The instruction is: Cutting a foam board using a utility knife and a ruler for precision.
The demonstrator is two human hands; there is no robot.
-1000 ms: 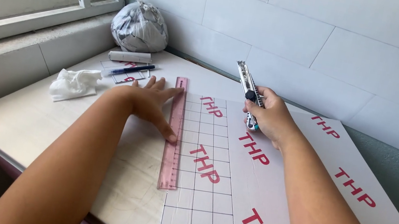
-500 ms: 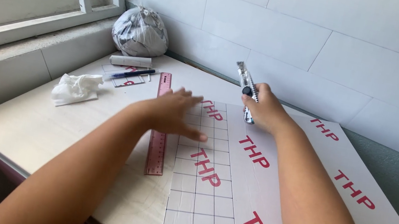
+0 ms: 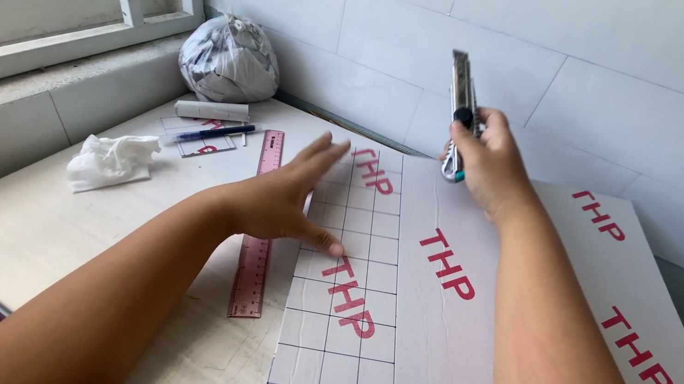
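A large white foam board (image 3: 466,336) with red letters and a pencilled grid lies on the worktop. My left hand (image 3: 285,196) rests flat with fingers spread at the board's left edge, its thumb on the grid. A pink ruler (image 3: 258,233) lies just left of the board, partly under that hand. My right hand (image 3: 486,161) is raised over the board's far part and grips a metal utility knife (image 3: 460,110), held upright with its tip pointing up.
A knotted grey plastic bag (image 3: 228,60) sits in the far corner by the window ledge. A white tube (image 3: 212,111), a blue pen (image 3: 207,134) on a small card and a crumpled white tissue (image 3: 111,161) lie on the left. A tiled wall stands behind.
My left hand pushed the ruler leftwards off the board and now lies flat at the board's edge. My right hand lifted the knife up off the board.
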